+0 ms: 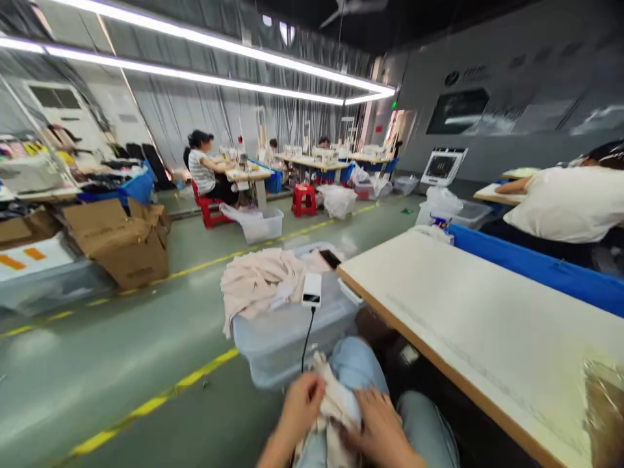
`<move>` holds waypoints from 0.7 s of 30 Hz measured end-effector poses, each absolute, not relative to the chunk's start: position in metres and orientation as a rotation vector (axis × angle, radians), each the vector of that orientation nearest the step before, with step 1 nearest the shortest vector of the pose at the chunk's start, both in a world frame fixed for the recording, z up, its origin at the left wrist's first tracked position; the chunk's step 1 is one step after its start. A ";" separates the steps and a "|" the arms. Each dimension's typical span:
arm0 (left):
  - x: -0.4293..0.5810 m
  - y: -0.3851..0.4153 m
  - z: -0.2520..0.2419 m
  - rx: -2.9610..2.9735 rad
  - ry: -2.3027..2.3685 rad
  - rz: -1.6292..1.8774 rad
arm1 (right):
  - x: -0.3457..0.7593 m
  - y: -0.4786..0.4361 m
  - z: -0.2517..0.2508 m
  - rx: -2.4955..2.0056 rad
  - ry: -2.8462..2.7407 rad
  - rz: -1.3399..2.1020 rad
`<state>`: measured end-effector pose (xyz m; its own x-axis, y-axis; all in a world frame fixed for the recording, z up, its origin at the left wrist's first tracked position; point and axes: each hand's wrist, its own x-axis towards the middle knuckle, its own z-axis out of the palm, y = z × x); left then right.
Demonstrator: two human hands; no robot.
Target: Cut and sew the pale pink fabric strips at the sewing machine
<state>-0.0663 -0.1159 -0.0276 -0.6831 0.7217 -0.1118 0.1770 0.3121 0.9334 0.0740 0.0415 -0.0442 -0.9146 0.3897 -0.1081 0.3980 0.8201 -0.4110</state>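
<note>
A piece of beige cloth (336,400) lies bunched over my lap, across the light blue jeans (358,364). My left hand (301,402) is at the cloth's left side, its fingers curled into a pinch; what is between the fingertips is hidden. On the right, my right hand (380,422) grips the cloth, with its thumb partly hidden in the folds. In front of my knees is a translucent plastic bin (273,361). On its lid are a heap of pale pink fabric (263,276), a white power bank (312,290) with a black cable, and a dark phone (330,259).
A white worktable (453,299) with a wooden edge stands close on my right, a blue trough (526,260) behind it. Cardboard boxes (131,253) are at left, a red stool (304,200) ahead. Other people sit at sewing tables; one person (570,201) is at right.
</note>
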 end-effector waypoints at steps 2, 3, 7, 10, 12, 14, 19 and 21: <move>-0.070 -0.132 -0.022 0.780 2.180 1.441 | 0.082 0.027 -0.029 0.572 2.939 -0.562; -0.077 -0.135 -0.016 0.784 2.222 1.447 | 0.083 0.022 -0.021 0.567 2.931 -0.532; -0.120 -0.109 0.019 0.847 2.400 1.352 | 0.087 0.019 -0.006 0.543 2.970 -0.603; -0.156 -0.063 0.041 0.843 2.614 1.202 | 0.095 0.025 -0.011 0.518 2.919 -0.732; -0.177 -0.031 0.047 0.775 2.750 1.050 | 0.099 0.027 -0.019 0.533 2.856 -0.745; -0.195 -0.004 0.047 0.683 2.838 0.881 | 0.101 0.028 -0.027 0.528 2.807 -0.724; -0.215 0.031 0.034 0.547 2.887 0.590 | 0.096 0.031 -0.052 0.451 2.718 -0.661; -0.216 0.036 0.029 0.532 2.902 0.562 | 0.090 0.037 -0.071 0.455 2.668 -0.670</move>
<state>-0.2156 0.0362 0.0289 -0.9281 0.3662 -0.0670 0.3147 0.8679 0.3844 0.0901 0.0366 -0.0711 -0.8866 0.2195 -0.4071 0.3858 0.8364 -0.3893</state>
